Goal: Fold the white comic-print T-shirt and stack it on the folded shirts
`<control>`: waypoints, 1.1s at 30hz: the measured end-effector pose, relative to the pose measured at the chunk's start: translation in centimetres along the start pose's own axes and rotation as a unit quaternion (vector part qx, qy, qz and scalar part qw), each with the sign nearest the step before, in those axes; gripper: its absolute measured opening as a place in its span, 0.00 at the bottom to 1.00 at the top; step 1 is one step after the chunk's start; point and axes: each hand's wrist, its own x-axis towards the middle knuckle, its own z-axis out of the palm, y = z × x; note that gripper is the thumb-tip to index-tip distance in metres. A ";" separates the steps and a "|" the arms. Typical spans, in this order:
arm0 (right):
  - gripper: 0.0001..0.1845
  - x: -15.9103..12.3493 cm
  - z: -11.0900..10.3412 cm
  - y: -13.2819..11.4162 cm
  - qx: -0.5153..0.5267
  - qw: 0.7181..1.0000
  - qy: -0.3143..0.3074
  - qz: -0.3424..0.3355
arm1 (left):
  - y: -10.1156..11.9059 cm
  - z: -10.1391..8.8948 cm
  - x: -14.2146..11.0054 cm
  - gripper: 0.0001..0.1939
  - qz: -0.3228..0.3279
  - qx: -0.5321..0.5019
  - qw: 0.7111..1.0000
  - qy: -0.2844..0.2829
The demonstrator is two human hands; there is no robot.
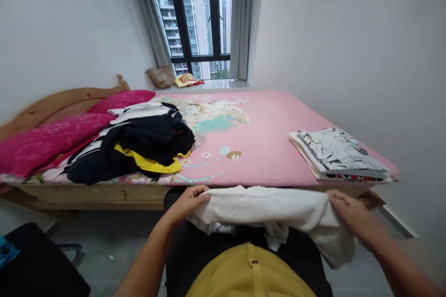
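Note:
A white garment (268, 206), perhaps a shirt, is stretched sideways between my two hands, above my lap and just in front of the bed's edge. My left hand (191, 202) pinches its left end, thumb on top. At the other end my right hand (351, 211) grips a corner, and loose cloth hangs below it. Part of the cloth droops over my dark trousers. On the bed's right side lies a stack of folded clothes (341, 151), a printed white one on top. A heap of dark, white and yellow clothes (149, 139) covers the left side.
The bed (258, 148) has a pink patterned sheet and a wooden headboard (66, 104). Bright pink pillows (59, 137) lie by the headboard. A brown paper bag (161, 77) and a yellow packet (186, 80) rest on the windowsill. A black chair (38, 264) stands at lower left.

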 end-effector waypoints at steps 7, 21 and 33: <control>0.15 -5.5 5.8 6.3 -0.110 0.972 -0.207 -0.016 | -6.1 0.8 -4.4 0.15 -0.074 0.154 0.969 -0.178; 0.17 -3.7 9.8 1.1 -0.182 0.972 -0.132 -0.062 | -5.6 5.1 -2.6 0.20 -0.002 0.287 0.957 -0.027; 0.14 -4.4 7.8 -0.4 -0.066 0.992 -0.032 -0.101 | -5.5 4.3 -3.9 0.17 0.037 0.187 0.978 0.086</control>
